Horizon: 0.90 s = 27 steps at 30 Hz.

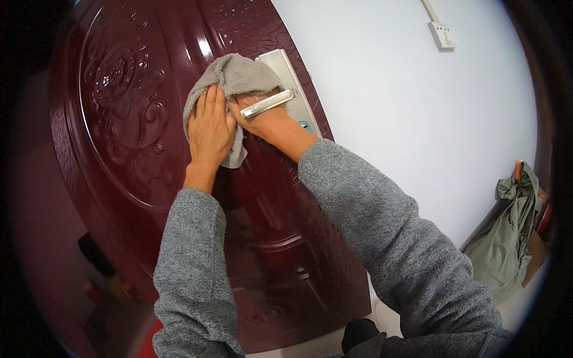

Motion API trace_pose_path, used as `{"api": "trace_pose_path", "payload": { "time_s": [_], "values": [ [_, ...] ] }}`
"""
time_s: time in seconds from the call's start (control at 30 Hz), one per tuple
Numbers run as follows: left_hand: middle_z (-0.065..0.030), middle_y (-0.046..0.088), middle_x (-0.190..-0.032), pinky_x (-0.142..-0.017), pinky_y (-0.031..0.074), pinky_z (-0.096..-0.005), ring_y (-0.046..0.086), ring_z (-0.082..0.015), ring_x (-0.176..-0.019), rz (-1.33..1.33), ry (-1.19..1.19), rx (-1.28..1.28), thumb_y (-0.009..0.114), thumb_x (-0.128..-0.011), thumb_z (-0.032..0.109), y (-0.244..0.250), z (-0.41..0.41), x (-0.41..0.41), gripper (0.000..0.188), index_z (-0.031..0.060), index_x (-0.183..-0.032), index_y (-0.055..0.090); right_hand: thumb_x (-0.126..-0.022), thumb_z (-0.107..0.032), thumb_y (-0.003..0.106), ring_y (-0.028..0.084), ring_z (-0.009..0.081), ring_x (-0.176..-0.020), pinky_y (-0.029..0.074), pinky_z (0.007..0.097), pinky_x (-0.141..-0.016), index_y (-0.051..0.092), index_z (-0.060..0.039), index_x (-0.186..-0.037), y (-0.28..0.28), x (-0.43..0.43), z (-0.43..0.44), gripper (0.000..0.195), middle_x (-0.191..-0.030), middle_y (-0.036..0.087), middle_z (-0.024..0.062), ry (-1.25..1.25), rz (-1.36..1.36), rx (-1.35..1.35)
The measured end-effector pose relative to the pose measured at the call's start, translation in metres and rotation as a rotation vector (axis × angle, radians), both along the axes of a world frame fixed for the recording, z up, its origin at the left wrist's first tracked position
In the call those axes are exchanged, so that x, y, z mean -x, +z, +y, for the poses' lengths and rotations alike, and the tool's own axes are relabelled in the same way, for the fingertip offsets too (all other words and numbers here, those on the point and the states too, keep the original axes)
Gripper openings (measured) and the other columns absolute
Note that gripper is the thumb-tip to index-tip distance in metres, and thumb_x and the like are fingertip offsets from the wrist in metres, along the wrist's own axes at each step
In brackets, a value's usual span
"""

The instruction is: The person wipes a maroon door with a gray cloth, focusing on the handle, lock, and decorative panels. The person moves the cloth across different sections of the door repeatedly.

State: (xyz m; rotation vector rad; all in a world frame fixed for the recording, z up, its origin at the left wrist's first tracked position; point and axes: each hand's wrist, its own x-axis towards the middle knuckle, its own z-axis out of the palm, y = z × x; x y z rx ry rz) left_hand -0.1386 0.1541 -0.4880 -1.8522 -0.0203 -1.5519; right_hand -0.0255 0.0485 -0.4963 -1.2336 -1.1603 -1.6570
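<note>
A dark red door with embossed patterns (138, 121) fills the left and middle of the head view. My left hand (209, 127) lies with its fingers flat on a grey cloth (241, 74), against the door's surface. My right hand (259, 114) reaches behind the metal door handle (268, 104), its fingertips hidden under the cloth. One fold of the cloth hangs down between the hands. Behind the handle is a silver lock plate (295, 105) with a keyhole ringed in blue (305, 126). Whether the right fingers grip the cloth is hidden.
A white wall (403, 103) stands to the right, with a power socket (443, 36) high on it. At the lower right a tied green sack (503, 246) leans by the wall. The door's lower edge hangs over a pale floor (313, 347), where a dark shoe tip shows.
</note>
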Motion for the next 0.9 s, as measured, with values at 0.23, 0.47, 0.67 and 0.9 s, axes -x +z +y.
{"api": "trace_pose_path", "payload": {
  "time_s": [0.23,0.47,0.67,0.9],
  "values": [
    [-0.0153,0.052,-0.142,-0.104,0.042,-0.0487,0.049,-0.0325,-0.131,0.048,-0.105,-0.046,0.057,-0.089,0.014,-0.021,-0.011,-0.006,0.051,-0.0009,-0.138,0.050,-0.089,-0.022,0.057,0.064,0.0343,-0.103,0.047,0.0481,-0.092,0.067,-0.0061,-0.114,-0.024,0.010,-0.008,0.032,-0.112,0.068,0.0166,-0.054,0.209,-0.002],
    [-0.0187,0.054,-0.139,-0.098,0.046,-0.0449,0.052,-0.0341,-0.126,0.142,-0.168,0.033,0.064,-0.082,0.010,-0.099,-0.026,-0.005,0.058,-0.0041,-0.136,0.050,-0.088,-0.020,0.058,0.061,0.0338,-0.110,0.046,0.0515,-0.091,0.065,-0.0071,-0.120,-0.123,0.006,-0.004,0.035,-0.118,0.066,0.0158,-0.168,0.209,-0.089],
    [-0.0155,0.061,-0.128,-0.078,0.054,-0.0367,0.063,-0.0296,-0.106,0.262,-0.234,0.097,0.062,-0.082,0.003,-0.191,-0.019,0.015,0.045,-0.0035,-0.126,0.058,-0.088,-0.017,0.058,0.059,0.0379,-0.114,0.044,0.0537,-0.096,0.063,-0.0036,-0.123,-0.231,0.022,-0.005,0.038,-0.122,0.064,0.0192,-0.027,0.296,0.031],
    [-0.0153,0.063,-0.125,-0.079,0.049,-0.0400,0.064,-0.0306,-0.103,0.480,-0.332,0.284,0.061,-0.081,-0.001,-0.281,-0.027,0.035,0.042,0.0003,-0.123,0.062,-0.084,-0.014,0.061,0.059,0.0402,-0.114,0.044,0.0572,-0.094,0.067,0.0001,-0.116,-0.333,0.032,-0.037,0.035,-0.121,0.064,0.0221,-0.162,0.373,0.354]
  ]
}}
